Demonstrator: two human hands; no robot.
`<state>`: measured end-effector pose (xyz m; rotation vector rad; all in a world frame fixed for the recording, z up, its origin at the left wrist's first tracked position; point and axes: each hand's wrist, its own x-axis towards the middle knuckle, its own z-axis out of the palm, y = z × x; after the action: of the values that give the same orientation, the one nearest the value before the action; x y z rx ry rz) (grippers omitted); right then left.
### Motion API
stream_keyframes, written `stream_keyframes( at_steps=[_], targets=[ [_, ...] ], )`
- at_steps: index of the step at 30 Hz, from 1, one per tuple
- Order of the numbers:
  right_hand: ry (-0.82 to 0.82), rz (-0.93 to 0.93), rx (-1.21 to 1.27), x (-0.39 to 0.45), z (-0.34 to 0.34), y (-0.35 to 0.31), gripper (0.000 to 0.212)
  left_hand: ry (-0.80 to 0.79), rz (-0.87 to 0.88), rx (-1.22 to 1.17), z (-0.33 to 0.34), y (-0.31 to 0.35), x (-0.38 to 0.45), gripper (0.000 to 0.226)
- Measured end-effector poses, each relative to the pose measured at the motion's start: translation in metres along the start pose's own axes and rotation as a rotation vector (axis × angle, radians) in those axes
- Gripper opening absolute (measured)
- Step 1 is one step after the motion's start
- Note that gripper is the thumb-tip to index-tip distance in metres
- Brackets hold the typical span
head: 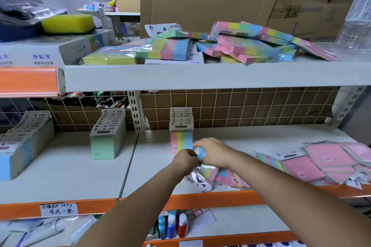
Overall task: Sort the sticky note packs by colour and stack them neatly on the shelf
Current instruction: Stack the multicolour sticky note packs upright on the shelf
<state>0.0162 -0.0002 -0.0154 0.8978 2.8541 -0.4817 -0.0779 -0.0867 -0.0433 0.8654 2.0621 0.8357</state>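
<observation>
Blue-edged wrapped sticky note pack [201, 154] sits pinched between left hand [185, 159] and right hand [213, 152] above the shelf [156, 176]; upright striped pastel pack row [181, 138] stands just behind-left, nearer the left hand; loose heap lies right.

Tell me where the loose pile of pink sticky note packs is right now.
In the head view, the pink packs lie on the middle shelf at its right end, right of the right hand and beside the multicolour packs under that forearm.
</observation>
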Motion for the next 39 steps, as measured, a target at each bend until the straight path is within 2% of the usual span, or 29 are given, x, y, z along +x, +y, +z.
stream_keyframes(
  at_steps=[4, 8, 10, 12, 14, 16, 20, 25, 29, 32, 36, 39],
  targets=[
    [0.015, -0.002, -0.106, 0.009, -0.004, -0.007, 0.035, 0.051, 0.013, 0.056, -0.009, 0.0, 0.001, 0.013],
    [0.042, 0.006, -0.085, 0.011, -0.012, -0.011, 0.019, 0.125, 0.03, 0.201, -0.022, 0.0, -0.001, 0.015],
    [0.071, 0.034, 0.01, 0.013, -0.012, -0.009, 0.012, 0.171, 0.043, 0.222, -0.028, -0.001, 0.0, 0.024],
    [0.11, 0.067, 0.104, 0.014, -0.011, -0.008, 0.009, 0.287, 0.064, 0.203, -0.036, -0.006, 0.004, 0.042],
    [0.16, 0.108, 0.199, 0.017, -0.007, -0.005, 0.01, 0.425, 0.054, 0.129, -0.045, -0.013, 0.006, 0.063],
    [0.22, 0.16, 0.332, 0.021, -0.002, -0.003, 0.014, 0.494, -0.018, 0.002, -0.051, -0.022, 0.008, 0.069],
    [0.3, 0.239, 0.561, 0.034, 0.009, -0.006, 0.017, 0.415, -0.137, -0.232, -0.05, -0.042, 0.013, 0.052],
    [0.307, 0.287, 0.695, 0.054, 0.027, -0.016, 0.014, 0.22, -0.004, -0.315, -0.037, -0.046, 0.018, 0.034],
    [0.376, 0.34, 0.635, 0.067, 0.037, -0.017, 0.017, 0.17, 0.041, -0.387, -0.034, -0.046, 0.023, 0.044],
    [0.341, 0.368, 0.617, 0.076, 0.046, -0.013, 0.021, 0.162, 0.032, -0.393, -0.031, -0.049, 0.025, 0.057],
    [0.279, 0.427, 0.651, 0.087, 0.061, -0.009, 0.023, 0.163, 0.022, -0.295, -0.022, -0.057, 0.038, 0.058],
    [0.291, 0.458, 0.658, 0.09, 0.066, -0.008, 0.022, 0.175, 0.005, -0.229, -0.012, -0.076, 0.067, 0.06]
  ],
)
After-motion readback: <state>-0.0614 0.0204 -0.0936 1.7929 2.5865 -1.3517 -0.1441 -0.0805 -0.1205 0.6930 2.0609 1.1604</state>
